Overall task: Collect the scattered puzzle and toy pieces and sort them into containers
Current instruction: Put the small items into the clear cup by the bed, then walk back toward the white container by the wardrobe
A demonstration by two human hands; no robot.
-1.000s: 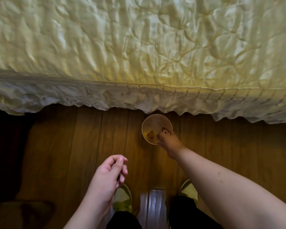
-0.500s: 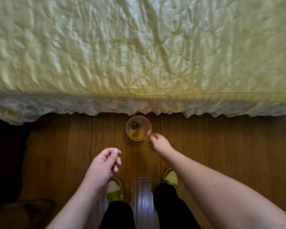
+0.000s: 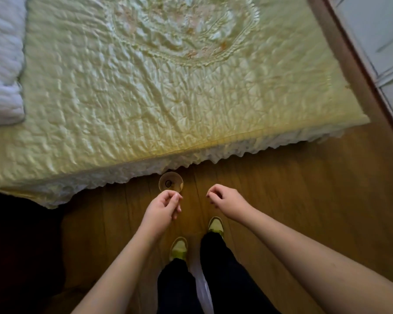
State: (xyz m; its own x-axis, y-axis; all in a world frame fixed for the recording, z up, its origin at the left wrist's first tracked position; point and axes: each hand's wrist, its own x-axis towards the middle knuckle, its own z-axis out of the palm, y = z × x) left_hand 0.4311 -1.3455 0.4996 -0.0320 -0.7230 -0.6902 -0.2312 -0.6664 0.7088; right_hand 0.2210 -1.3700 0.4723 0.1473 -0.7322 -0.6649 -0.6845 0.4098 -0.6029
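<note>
Clear cup [image 3: 170, 182] sits on the floor [image 3: 281, 189] at the bed's [image 3: 168, 87] frilled edge, a small ring-like piece inside. Left hand [image 3: 162, 208] and right hand [image 3: 228, 201] hover above, fingers loosely curled, apparently holding nothing; blur hides any tiny piece.

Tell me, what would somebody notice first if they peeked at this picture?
Probably the big crinkly yellow bedspread, which fills the whole top of the view. Next come the person's left hand and right hand, hanging with loosely curled fingers over the wooden floor. Just beyond them, a small clear cup stands on the floor at the bedspread's frilly edge, with a little dark ring inside it.
</note>
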